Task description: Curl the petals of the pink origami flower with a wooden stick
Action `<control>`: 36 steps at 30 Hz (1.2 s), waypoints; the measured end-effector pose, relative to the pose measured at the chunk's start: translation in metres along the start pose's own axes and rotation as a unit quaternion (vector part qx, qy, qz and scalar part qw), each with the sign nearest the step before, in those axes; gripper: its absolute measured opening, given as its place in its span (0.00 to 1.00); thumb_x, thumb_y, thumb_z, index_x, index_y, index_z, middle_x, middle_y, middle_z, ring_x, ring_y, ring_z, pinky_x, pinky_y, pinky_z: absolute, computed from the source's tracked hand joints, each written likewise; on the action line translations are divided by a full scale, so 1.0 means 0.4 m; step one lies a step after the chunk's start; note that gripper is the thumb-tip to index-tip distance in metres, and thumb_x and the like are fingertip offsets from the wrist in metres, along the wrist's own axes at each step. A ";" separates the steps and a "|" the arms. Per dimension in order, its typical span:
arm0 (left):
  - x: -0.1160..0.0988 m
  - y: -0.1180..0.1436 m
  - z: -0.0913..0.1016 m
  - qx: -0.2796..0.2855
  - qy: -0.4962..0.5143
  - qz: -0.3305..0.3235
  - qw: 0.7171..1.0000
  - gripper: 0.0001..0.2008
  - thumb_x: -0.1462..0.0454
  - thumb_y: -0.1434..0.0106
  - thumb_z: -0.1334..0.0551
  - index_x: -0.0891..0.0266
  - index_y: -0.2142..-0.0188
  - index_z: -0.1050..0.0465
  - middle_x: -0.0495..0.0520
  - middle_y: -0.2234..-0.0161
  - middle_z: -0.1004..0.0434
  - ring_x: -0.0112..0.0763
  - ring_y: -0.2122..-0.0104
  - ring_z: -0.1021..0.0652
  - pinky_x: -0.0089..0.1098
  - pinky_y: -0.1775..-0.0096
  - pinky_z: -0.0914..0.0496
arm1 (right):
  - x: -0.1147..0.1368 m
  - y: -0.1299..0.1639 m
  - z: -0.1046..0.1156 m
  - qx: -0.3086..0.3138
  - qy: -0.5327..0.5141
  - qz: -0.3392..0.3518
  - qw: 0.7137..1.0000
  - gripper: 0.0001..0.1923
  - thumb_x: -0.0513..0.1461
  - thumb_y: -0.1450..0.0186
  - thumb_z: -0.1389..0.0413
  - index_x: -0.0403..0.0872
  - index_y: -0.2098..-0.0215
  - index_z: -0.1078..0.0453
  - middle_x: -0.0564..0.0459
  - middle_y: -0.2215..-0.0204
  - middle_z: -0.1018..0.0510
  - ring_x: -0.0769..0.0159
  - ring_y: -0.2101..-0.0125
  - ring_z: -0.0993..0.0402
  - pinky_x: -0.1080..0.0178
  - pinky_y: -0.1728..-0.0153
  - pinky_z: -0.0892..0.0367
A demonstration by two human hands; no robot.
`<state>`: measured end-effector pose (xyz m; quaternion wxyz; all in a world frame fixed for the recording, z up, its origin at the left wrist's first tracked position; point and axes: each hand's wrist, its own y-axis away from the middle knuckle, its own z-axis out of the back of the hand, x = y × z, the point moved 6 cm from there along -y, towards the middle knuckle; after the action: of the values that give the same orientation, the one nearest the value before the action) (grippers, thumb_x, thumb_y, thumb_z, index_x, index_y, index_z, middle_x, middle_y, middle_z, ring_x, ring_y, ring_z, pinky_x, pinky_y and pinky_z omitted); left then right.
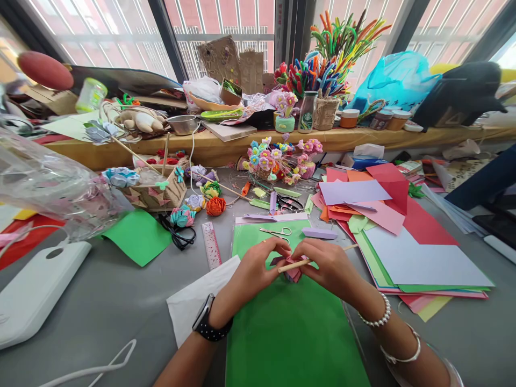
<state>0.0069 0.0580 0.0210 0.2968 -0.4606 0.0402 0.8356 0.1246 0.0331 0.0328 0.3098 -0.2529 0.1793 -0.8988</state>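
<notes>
At the far left of the frame a crumpled clear plastic bag (48, 183) blurs whatever lies inside it, and a smooth white device (36, 290) below it is cut off by the edge. One patterned ruler (211, 244) lies flat left of centre. At lower centre, two hands meet over one large green felt-like sheet (290, 333). The left hand (258, 269), with a black watch on its wrist, has its fingers pressed together on a small folded pink paper piece (292, 271), most of it hidden between the fingers. The right hand (328, 266), with one bead bracelet and one bangle, pinches the same piece together with a thin wooden stick (346, 248) that slants up to the right. One pair of small scissors (278, 231) lies just above the hands. On the right, a fanned stack of smooth coloured paper sheets (419, 252) overlaps too much to count.
</notes>
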 end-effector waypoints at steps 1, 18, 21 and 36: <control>-0.001 0.000 0.002 0.001 0.001 -0.003 1.000 0.07 0.71 0.45 0.43 0.61 0.66 0.34 0.50 0.67 0.25 0.29 0.66 0.25 0.29 0.62 0.32 | 0.002 -0.001 0.003 -0.006 -0.007 0.008 1.000 0.06 0.37 0.38 0.48 0.46 0.73 0.33 0.54 0.78 0.26 0.71 0.78 0.31 0.70 0.77 0.41; -0.049 0.032 0.009 -0.090 -0.157 -0.172 0.968 0.07 0.70 0.39 0.46 0.60 0.62 0.36 0.51 0.69 0.25 0.29 0.68 0.26 0.29 0.64 0.32 | 0.037 0.000 0.044 -0.106 0.037 0.072 0.991 0.05 0.36 0.36 0.50 0.43 0.65 0.32 0.48 0.71 0.22 0.66 0.71 0.26 0.66 0.71 0.32; -0.049 0.030 0.006 -0.086 -0.166 -0.168 0.968 0.07 0.70 0.39 0.47 0.60 0.61 0.36 0.51 0.69 0.25 0.30 0.68 0.26 0.29 0.64 0.32 | 0.042 0.002 0.045 -0.115 0.055 0.088 0.988 0.05 0.35 0.36 0.50 0.43 0.66 0.32 0.48 0.72 0.22 0.66 0.71 0.26 0.66 0.72 0.32; -0.019 0.026 0.011 -0.054 -0.107 -0.120 0.985 0.05 0.69 0.39 0.45 0.59 0.63 0.36 0.48 0.67 0.26 0.28 0.67 0.25 0.26 0.64 0.32 | 0.044 0.010 0.034 -0.099 0.047 0.129 0.986 0.06 0.35 0.35 0.51 0.41 0.65 0.33 0.48 0.72 0.23 0.66 0.72 0.28 0.66 0.74 0.33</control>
<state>0.0012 0.0473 0.0273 0.3725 -0.3850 -0.0931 0.8393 0.1222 0.0165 0.0481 0.3874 -0.2147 0.3129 -0.8402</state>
